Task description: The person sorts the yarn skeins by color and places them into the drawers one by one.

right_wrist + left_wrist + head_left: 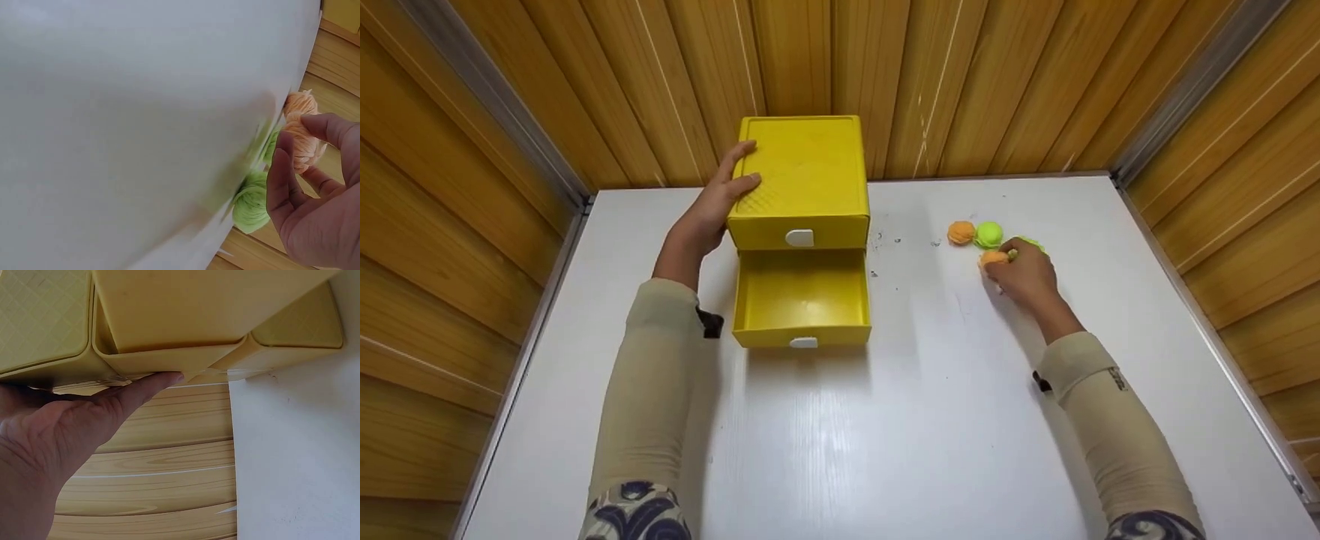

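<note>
A yellow two-tier drawer unit (802,161) stands on the table, its lower drawer (802,296) pulled out with a bare interior. Against the unit's left side rests my left hand (709,210), two digits reaching over the top edge; the left wrist view shows one digit (149,385) lying straight along the yellow plastic. Off to the right, my right hand (1030,279) pinches an orange yarn ball (304,145) between thumb and fingers. Beside it are another orange yarn ball (961,232), a green yarn ball (988,235) and a second green one (1033,244), partly hidden by the hand.
The white table (825,442) meets wood-patterned walls (952,90) at the back and sides. Metal frame strips (1222,352) run along its side edges. White tab handles (800,238) mark both drawer fronts. Small dark specks dot the tabletop right of the unit.
</note>
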The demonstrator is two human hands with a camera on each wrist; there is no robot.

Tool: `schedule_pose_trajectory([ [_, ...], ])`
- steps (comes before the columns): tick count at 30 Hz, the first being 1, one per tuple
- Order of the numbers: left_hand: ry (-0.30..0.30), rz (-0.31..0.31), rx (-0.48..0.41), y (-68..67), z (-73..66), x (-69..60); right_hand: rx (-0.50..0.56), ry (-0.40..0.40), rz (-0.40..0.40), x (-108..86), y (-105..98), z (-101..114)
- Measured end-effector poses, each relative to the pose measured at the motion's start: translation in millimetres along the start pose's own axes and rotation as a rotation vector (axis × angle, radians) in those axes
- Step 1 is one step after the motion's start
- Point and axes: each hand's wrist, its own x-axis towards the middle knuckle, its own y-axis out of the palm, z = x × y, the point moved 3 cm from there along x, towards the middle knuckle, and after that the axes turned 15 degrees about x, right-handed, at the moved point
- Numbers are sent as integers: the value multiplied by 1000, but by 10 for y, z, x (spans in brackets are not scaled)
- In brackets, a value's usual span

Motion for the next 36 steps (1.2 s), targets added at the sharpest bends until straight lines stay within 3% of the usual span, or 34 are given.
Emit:
schedule_pose_trajectory([
  [9,-15,-1,1,-10,-3,-7,4,-125,-49,-156,27,226],
  [16,-11,4,-2,1,-12,1,69,-233,-70,-351,89,475],
  [22,17,-3,1,0,9,6,100,-318,-60,-530,189,712],
  [36,-15,-1,-1,6,-8,4,142,-509,-31,-867,374,1118],
])
